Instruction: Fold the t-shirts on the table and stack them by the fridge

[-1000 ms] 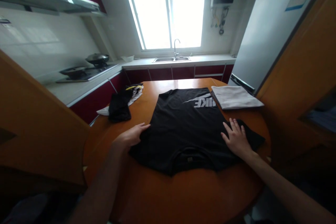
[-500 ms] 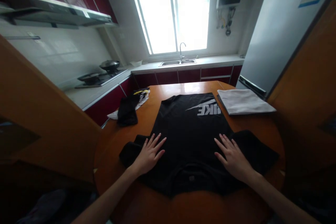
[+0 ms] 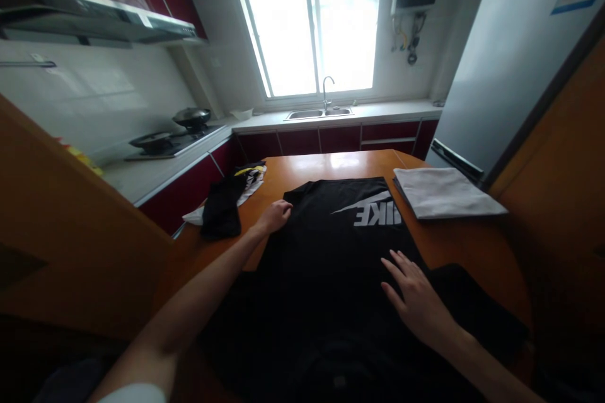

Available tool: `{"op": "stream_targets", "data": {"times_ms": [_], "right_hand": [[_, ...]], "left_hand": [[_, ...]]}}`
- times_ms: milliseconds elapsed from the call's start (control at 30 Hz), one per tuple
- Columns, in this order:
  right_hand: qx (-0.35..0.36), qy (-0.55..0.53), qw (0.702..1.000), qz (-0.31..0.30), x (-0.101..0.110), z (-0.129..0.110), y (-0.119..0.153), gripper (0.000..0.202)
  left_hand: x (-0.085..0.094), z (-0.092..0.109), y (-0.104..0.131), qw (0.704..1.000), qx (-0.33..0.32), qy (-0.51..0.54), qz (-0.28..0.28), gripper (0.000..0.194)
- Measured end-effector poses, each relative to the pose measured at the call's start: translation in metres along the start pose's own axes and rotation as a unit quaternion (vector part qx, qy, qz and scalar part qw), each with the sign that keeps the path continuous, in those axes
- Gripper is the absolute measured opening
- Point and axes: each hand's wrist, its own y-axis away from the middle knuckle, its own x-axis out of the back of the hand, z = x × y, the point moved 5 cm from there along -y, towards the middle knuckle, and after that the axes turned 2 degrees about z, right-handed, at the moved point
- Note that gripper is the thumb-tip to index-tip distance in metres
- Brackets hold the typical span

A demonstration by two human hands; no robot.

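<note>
- Table [image 3: 456, 242], orange-brown, bearing all the clothes in front of me.
- Black shirt [image 3: 331, 264], spread flat across the table's middle, collar toward me, white lettering [image 3: 377, 213] near its far hem.
- White folded cloth [image 3: 447, 192], lying just right of that hem.
- Dark clothes [image 3: 221, 208], heaped at the table's far left.
- My right hand [image 3: 411, 289], fingers spread loosely over the shirt's right side.
- My left hand [image 3: 276, 215], fingers curled at the shirt's left edge; whether they pinch fabric I cannot tell.

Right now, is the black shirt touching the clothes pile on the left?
Apart. The head view shows a strip of orange tabletop between the black shirt and the clothes pile.
</note>
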Motion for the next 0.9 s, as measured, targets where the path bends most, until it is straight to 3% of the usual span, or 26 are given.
{"op": "stream_targets", "data": {"times_ms": [100, 200, 333, 533, 733, 800, 900], "right_hand": [[-0.016, -0.012, 1.0, -0.011, -0.002, 0.002, 0.008, 0.05], [-0.038, -0.02, 0.999, -0.016, -0.001, 0.012, 0.017, 0.049], [-0.067, -0.021, 0.998, -0.002, 0.002, 0.027, 0.021, 0.047], [-0.059, 0.035, 0.998, 0.013, -0.005, 0.035, 0.014, 0.053], [-0.04, 0.092, 0.995, -0.022, -0.023, 0.036, 0.003, 0.063], [-0.041, 0.095, 0.994, -0.026, -0.024, 0.037, -0.004, 0.062], [-0.036, 0.088, 0.995, -0.028, -0.02, 0.038, -0.015, 0.06]], "left_hand": [[-0.013, -0.016, -0.05, 1.0, 0.016, -0.014, -0.013, 0.038], [-0.021, -0.033, -0.076, 0.997, 0.066, -0.041, 0.006, 0.052], [-0.04, -0.038, -0.088, 0.993, 0.097, -0.065, 0.018, 0.062], [-0.076, -0.037, -0.099, 0.992, 0.103, -0.054, -0.052, 0.066], [-0.067, -0.052, -0.111, 0.987, 0.12, -0.054, -0.086, 0.072], [-0.057, -0.047, -0.111, 0.99, 0.116, -0.051, -0.063, 0.07], [-0.039, -0.024, -0.097, 0.995, 0.088, -0.052, 0.001, 0.065]]}}
